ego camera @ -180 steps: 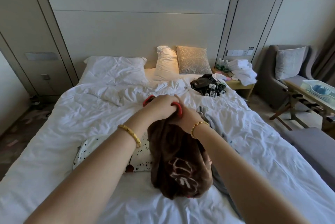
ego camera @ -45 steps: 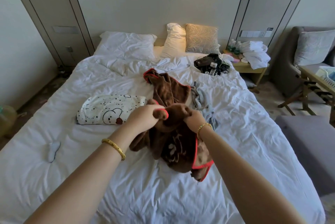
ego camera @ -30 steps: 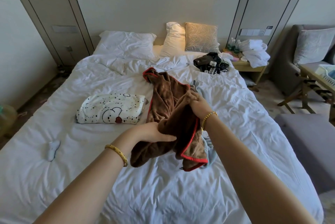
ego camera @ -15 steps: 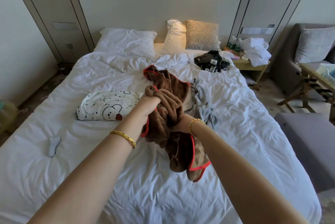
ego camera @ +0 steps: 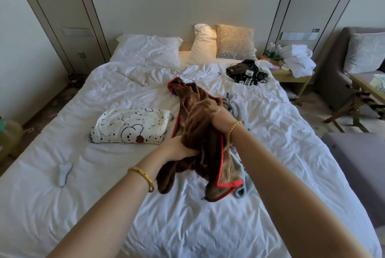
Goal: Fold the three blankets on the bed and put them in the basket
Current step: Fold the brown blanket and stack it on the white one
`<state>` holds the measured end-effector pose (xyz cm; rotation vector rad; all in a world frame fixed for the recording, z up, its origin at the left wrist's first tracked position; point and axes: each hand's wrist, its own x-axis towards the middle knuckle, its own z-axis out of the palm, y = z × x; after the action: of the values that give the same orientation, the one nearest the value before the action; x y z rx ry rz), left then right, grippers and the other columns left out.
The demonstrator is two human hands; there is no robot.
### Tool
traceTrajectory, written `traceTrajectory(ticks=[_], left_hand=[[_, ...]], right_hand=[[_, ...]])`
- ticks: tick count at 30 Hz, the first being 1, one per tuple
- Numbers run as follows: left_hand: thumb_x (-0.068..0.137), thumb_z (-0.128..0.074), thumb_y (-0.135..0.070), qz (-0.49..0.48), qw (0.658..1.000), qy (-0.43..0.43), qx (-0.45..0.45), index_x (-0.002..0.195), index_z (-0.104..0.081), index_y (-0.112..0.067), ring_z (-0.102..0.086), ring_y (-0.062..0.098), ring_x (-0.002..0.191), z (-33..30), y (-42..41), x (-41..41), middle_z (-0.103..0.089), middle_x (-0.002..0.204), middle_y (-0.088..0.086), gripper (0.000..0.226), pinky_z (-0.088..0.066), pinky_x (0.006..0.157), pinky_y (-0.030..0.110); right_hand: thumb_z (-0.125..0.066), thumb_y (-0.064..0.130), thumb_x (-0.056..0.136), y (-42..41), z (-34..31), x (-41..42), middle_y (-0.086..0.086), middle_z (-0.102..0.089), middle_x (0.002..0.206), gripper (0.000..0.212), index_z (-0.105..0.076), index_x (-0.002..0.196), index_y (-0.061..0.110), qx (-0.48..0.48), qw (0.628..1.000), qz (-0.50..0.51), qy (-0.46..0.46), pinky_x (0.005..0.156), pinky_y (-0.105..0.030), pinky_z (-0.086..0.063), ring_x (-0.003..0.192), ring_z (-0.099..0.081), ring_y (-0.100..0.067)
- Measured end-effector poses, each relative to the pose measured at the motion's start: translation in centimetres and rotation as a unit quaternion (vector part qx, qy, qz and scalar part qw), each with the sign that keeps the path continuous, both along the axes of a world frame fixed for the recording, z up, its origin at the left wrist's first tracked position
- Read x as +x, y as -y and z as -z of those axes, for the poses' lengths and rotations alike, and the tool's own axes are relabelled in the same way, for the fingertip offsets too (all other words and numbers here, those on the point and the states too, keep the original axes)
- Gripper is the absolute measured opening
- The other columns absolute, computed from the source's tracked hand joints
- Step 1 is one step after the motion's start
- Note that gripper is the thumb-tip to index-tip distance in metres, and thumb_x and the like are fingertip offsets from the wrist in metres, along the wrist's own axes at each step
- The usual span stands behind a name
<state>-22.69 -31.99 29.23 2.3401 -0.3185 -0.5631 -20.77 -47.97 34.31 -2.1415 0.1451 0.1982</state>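
A brown blanket with red trim hangs bunched above the middle of the white bed. My left hand grips its lower part. My right hand grips it higher up and farther from me. Its far end trails onto the sheet toward the pillows. A white blanket with black spots and a cartoon face lies folded to the left. A grey-blue blanket lies crumpled under and right of the brown one, mostly hidden. No basket is in view.
Pillows lean at the headboard. Black devices with cables lie at the bed's far right. A nightstand holds white towels and bottles. An armchair, a wooden table and a grey bench stand right. A small pale object lies left.
My left hand has dropped lower and toward me along the brown blanket, while my right hand has risen and moved farther away. The two hands have swapped heights since half a second ago.
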Motion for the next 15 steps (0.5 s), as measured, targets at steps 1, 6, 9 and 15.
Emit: traceTrajectory(ticks=[1, 6, 9, 15], left_hand=[[0.079, -0.063, -0.031, -0.004, 0.999, 0.013, 0.039, 0.121, -0.057, -0.019, -0.057, 0.022, 0.107, 0.3, -0.2, 0.3, -0.059, 0.122, 0.004, 0.044, -0.047, 0.095, 0.040], [0.092, -0.042, -0.040, -0.150, 0.980, 0.058, 0.120, 0.101, -0.059, -0.019, -0.060, 0.028, 0.096, 3.2, -2.7, 3.5, -0.064, 0.100, 0.003, 0.029, -0.046, 0.078, 0.033], [0.094, -0.039, -0.024, -0.246, 0.962, 0.067, 0.099, 0.102, -0.062, -0.008, -0.060, 0.032, 0.100, 3.7, -3.0, 5.9, -0.065, 0.107, 0.015, 0.029, -0.041, 0.075, 0.030], [0.097, -0.034, -0.022, -0.297, 0.954, 0.029, 0.024, 0.109, -0.061, -0.010, -0.057, 0.034, 0.105, 3.2, -2.4, 10.8, -0.063, 0.111, 0.015, 0.032, -0.042, 0.082, 0.036]], right_hand=[[-0.044, 0.004, 0.093, -0.1, 0.2, 0.1, -0.022, -0.055, 0.124, 0.034, -0.051, 0.124, -0.006, 0.003, 1.000, -0.004, 0.002, 0.099, -0.037, -0.041, 0.110, -0.055, -0.029], [-0.073, 0.022, 0.077, 1.1, 3.5, 1.0, -0.007, -0.064, 0.117, 0.045, -0.060, 0.119, 0.012, -0.058, 0.981, -0.163, -0.084, 0.104, -0.033, -0.041, 0.111, -0.058, -0.021], [-0.073, 0.025, 0.076, 0.4, 7.2, 2.1, -0.007, -0.059, 0.126, 0.059, -0.051, 0.129, 0.013, -0.247, 0.933, -0.215, -0.150, 0.099, -0.025, -0.041, 0.115, -0.055, -0.023], [-0.057, 0.035, 0.082, -2.1, 10.1, 6.6, -0.012, -0.060, 0.121, 0.049, -0.054, 0.124, 0.011, -0.312, 0.934, -0.055, -0.168, 0.085, -0.028, -0.046, 0.108, -0.059, -0.028]])
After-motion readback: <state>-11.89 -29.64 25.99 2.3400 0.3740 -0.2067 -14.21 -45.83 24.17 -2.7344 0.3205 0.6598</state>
